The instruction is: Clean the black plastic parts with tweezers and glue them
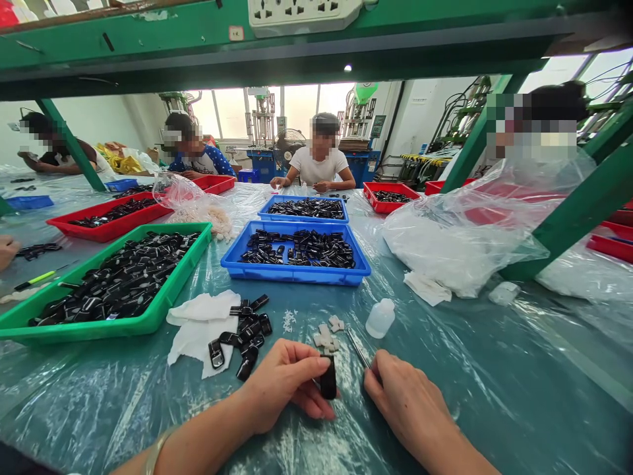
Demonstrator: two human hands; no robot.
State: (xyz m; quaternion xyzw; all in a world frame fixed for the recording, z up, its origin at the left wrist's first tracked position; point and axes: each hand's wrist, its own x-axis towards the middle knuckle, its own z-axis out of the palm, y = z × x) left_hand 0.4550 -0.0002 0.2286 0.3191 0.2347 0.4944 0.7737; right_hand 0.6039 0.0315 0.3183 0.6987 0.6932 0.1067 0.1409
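Left hand (291, 379): thumb and fingers pinching a black part (328, 379), long side roughly upright
Black part: over the bench (494, 389), between the two hands
Right hand (408, 392): fingers closed round tweezers (358, 348), tips pointing away from the person
White pads (325, 338): loose on the bench, just left of the tweezers
Bottle (380, 318): upright, beyond the right hand
Cloth (195, 333): left of the hands, loose parts (250, 330) partly on it
Blue tray (297, 274): farther back, holding more black parts
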